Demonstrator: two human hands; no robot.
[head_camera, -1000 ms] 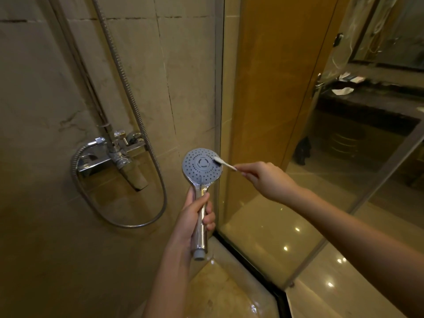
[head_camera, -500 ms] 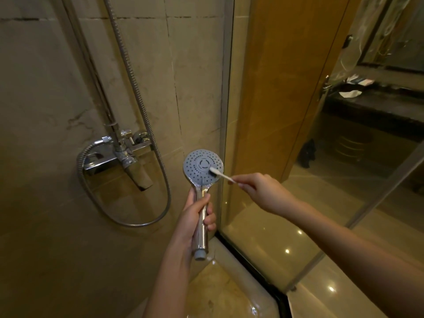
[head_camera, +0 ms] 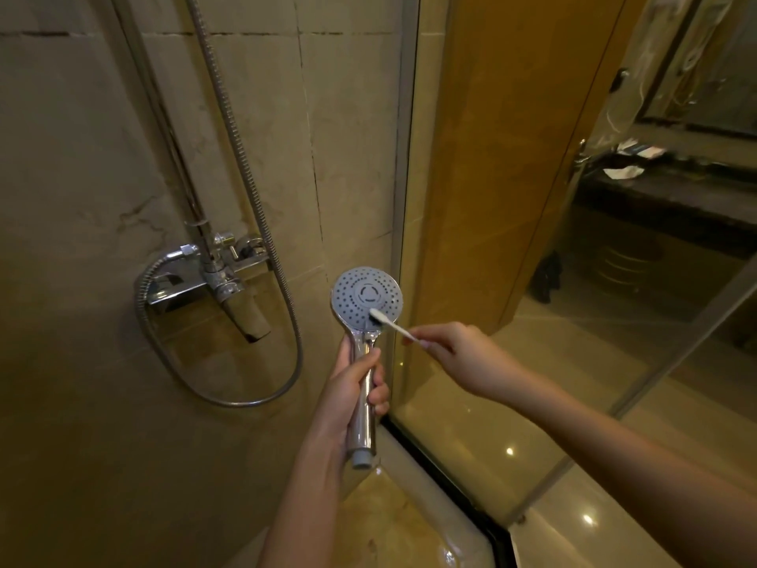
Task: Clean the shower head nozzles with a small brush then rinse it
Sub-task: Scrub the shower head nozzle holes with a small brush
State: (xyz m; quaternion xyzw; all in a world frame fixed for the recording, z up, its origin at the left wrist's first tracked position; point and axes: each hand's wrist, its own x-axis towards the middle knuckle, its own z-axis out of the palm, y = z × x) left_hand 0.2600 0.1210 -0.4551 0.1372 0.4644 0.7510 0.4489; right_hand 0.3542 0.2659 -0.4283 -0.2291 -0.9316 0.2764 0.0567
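Scrubbing stage in progress: the left hand grips the chrome handle of the detached shower head, face up, near the glass door. The right hand pinches a small white brush, bristles on the lower nozzles. Rinsing appears outstanding. No legible brand or writing.

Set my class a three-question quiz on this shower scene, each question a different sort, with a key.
1. True or false: the left hand grips the shower head by its handle.
2. The brush touches the nozzle face at its: A top edge, B lower part, C back.
3. Is the hose joined to the handle's end?
Key: 1 true; 2 B; 3 no.
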